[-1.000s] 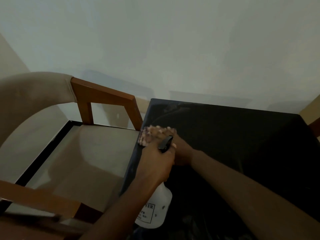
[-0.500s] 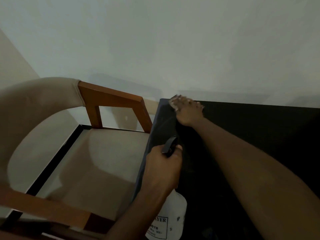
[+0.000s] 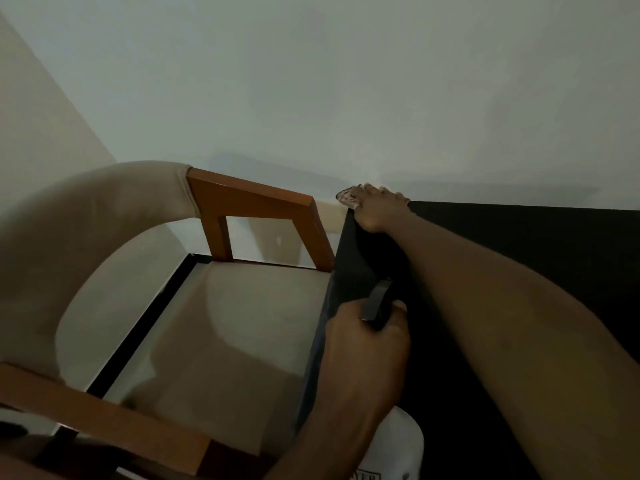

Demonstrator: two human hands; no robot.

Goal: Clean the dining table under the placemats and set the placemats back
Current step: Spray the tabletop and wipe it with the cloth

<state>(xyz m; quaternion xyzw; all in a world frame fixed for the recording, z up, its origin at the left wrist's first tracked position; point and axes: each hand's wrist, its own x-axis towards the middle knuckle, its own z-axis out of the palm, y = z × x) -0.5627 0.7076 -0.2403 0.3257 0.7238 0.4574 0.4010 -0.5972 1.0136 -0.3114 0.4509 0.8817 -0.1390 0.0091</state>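
Gripping white plastic spray bottle (image 3: 405, 441) by black trigger head with left hand (image 3: 363, 344) over near edge of smooth dark dining table (image 3: 519, 258), pressing pale patterned cloth (image 3: 348, 197) flat under right hand (image 3: 375, 211) on far left corner, beside wood-armed beige padded chair (image 3: 249, 199).

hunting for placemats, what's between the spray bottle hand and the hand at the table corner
Only bare dark tabletop between left hand, gripping the spray bottle, and right hand; head view.
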